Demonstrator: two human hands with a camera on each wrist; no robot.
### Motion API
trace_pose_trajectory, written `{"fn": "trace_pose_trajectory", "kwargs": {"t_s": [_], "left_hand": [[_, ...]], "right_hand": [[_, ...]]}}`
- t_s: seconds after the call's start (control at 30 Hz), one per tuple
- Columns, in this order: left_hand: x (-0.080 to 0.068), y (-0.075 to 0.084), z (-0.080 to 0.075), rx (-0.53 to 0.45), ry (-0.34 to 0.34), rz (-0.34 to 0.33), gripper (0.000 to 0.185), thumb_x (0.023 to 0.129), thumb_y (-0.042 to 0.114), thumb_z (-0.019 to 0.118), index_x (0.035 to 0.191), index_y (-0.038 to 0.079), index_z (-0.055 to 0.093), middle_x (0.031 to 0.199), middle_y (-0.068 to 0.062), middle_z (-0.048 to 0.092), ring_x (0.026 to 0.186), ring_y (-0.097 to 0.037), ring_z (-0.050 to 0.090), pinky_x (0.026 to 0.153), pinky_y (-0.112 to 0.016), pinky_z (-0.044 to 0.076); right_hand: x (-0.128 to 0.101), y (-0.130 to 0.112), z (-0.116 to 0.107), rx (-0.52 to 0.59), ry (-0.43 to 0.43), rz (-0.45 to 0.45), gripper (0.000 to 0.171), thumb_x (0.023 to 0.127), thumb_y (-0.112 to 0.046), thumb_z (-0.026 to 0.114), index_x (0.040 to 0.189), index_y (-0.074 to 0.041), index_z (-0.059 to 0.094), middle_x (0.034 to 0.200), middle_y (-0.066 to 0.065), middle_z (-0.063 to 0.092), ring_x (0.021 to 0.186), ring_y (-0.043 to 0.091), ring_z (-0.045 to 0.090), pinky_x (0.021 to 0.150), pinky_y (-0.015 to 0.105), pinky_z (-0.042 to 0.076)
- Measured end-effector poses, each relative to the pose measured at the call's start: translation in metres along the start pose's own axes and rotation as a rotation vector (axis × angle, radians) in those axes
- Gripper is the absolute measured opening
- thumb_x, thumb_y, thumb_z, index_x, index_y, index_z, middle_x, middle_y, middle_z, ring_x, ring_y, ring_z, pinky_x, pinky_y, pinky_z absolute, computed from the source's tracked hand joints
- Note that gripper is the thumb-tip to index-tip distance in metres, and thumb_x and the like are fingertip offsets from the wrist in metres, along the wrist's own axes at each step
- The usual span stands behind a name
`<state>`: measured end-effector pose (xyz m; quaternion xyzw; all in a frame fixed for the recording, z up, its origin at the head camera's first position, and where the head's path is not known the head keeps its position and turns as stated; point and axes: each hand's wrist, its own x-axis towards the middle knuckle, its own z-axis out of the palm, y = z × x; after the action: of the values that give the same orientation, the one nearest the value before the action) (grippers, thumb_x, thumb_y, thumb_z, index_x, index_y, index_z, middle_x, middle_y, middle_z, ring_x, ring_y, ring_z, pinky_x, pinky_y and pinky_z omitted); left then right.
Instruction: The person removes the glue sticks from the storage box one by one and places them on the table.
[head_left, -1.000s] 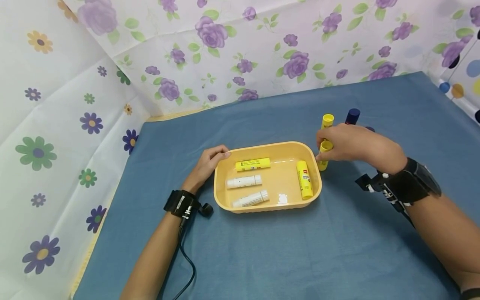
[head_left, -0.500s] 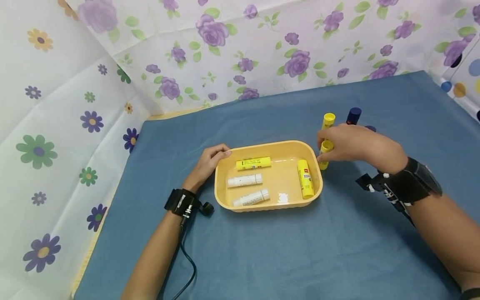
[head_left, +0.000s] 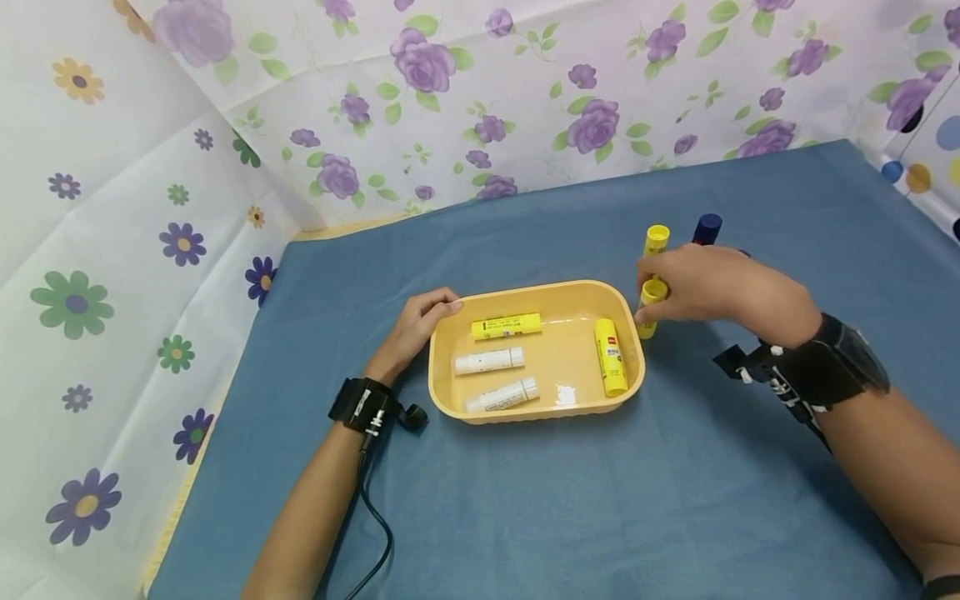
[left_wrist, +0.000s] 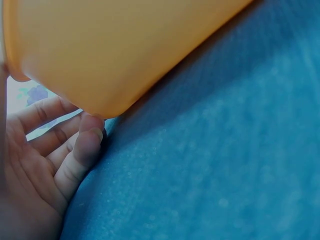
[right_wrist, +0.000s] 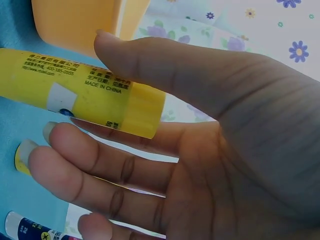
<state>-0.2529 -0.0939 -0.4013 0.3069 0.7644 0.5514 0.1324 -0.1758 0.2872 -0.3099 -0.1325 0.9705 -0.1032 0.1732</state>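
An orange tray (head_left: 450, 400) sits on the blue cloth with two yellow and two white glue sticks lying in it. My left hand (head_left: 414, 327) rests against the tray's left rim, its fingers (left_wrist: 80, 145) touching the tray's outer wall (left_wrist: 125, 55). My right hand (head_left: 697, 283) is just right of the tray and pinches an upright yellow glue stick (head_left: 651, 304) between thumb and fingers (right_wrist: 90, 170); the stick (right_wrist: 75, 92) shows close in the right wrist view. Another yellow stick (head_left: 656, 243) and a dark blue one (head_left: 707, 228) stand behind the hand.
Floral sheets wall in the back and left of the blue cloth (head_left: 570, 500). A dotted sheet (head_left: 926, 158) closes the right corner. A cable (head_left: 375, 517) runs from the left wrist band along the forearm. A blue-and-white stick (right_wrist: 30, 229) lies low in the right wrist view.
The right hand has shifted very slightly to the right with the yellow stick; the left hand and tray have stayed put.
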Motion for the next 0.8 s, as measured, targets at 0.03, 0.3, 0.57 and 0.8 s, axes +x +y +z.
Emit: {"fn": "trace_pose_trajectory", "kwargs": {"t_s": [0.03,0.3,0.57,0.8], "left_hand": [[0.000,0.000,0.000,-0.001,0.001,-0.001,0.030,0.106,0.015,0.049,0.105,-0.010,0.066,0.097,-0.027,0.064,0.073,-0.036,0.060,0.071,-0.032,0.049],[0.002,-0.007,-0.001,0.007,0.009,-0.015,0.031,0.107,0.017,0.049,0.105,-0.008,0.067,0.099,-0.025,0.064,0.075,-0.034,0.060,0.072,-0.032,0.048],[0.007,-0.036,-0.004,0.006,0.029,-0.006,0.031,0.107,0.026,0.050,0.104,0.001,0.070,0.097,-0.018,0.065,0.071,-0.029,0.059,0.069,-0.030,0.047],[0.007,-0.036,-0.003,0.011,0.040,-0.009,0.033,0.106,0.032,0.052,0.101,0.005,0.070,0.095,-0.015,0.065,0.072,-0.029,0.059,0.069,-0.031,0.047]], "right_hand": [[0.000,0.000,0.000,-0.001,0.003,0.000,0.047,0.088,-0.048,0.077,0.115,-0.011,0.067,0.091,0.001,0.066,0.075,0.020,0.057,0.063,0.037,0.050],[-0.001,-0.001,0.000,0.019,0.010,-0.013,0.040,0.089,-0.041,0.078,0.113,-0.011,0.066,0.091,0.002,0.066,0.075,0.020,0.057,0.064,0.036,0.050],[0.002,-0.002,0.001,0.029,-0.020,-0.015,0.045,0.090,-0.041,0.077,0.117,-0.007,0.065,0.097,0.003,0.068,0.078,0.021,0.058,0.067,0.038,0.052],[0.003,-0.003,0.002,0.027,-0.030,-0.007,0.044,0.090,-0.040,0.077,0.117,-0.008,0.066,0.098,0.004,0.068,0.079,0.021,0.058,0.067,0.037,0.051]]}}
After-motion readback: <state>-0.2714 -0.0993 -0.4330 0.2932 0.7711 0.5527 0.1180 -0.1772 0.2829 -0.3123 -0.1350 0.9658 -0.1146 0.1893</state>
